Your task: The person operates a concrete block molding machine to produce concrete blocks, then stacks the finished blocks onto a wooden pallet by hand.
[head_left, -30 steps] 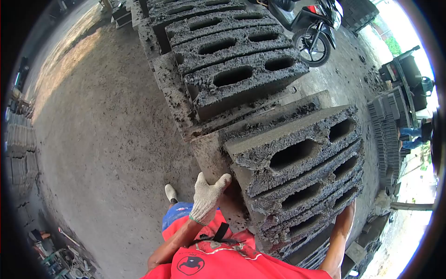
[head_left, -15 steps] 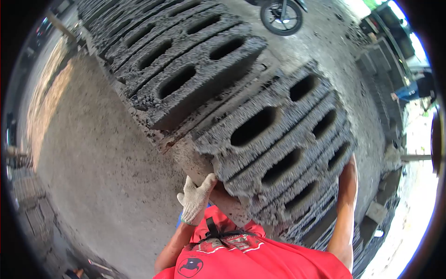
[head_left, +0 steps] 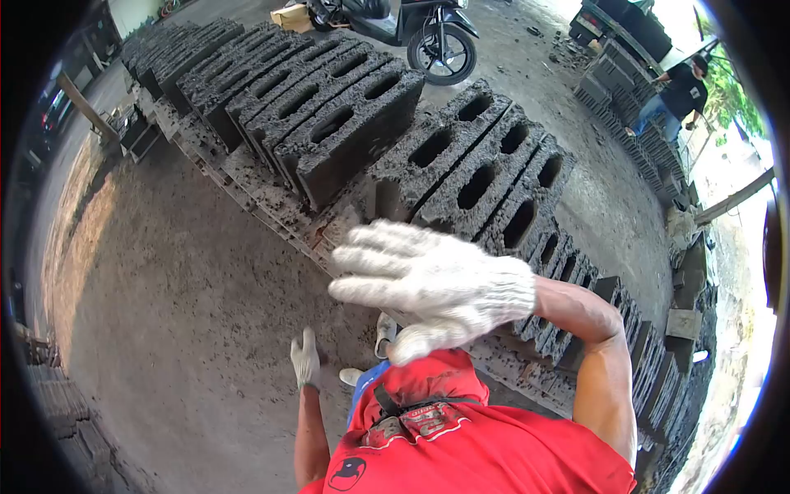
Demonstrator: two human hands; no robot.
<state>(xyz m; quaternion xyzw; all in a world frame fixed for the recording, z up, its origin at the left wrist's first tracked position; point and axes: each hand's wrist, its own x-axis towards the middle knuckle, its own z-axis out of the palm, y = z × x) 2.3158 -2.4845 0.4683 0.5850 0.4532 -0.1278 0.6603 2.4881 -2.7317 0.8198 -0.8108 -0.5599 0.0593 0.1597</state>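
My right hand (head_left: 424, 280), in a white knitted glove, is raised in front of my chest with its fingers stretched and apart. It holds nothing and hides part of the row behind it. Closest beyond it stand grey hollow concrete blocks (head_left: 450, 180) on edge, side by side, with oval holes facing up. My left hand (head_left: 305, 360), also gloved, hangs lower over the bare ground, fingers apart and nothing in it. Past a gap, more hollow blocks (head_left: 354, 148) carry on toward the far left.
A parked motorbike (head_left: 442, 51) stands behind the row. At the upper right, a person (head_left: 679, 95) in a dark shirt is beside other stacked blocks (head_left: 613, 74). A wooden post (head_left: 86, 107) leans at the left, and a pole (head_left: 735, 198) slants at the right.
My right hand has left the side of the blocks and come across my chest. My left hand has moved down and left, away from the row. The view has tilted up and shows more background.
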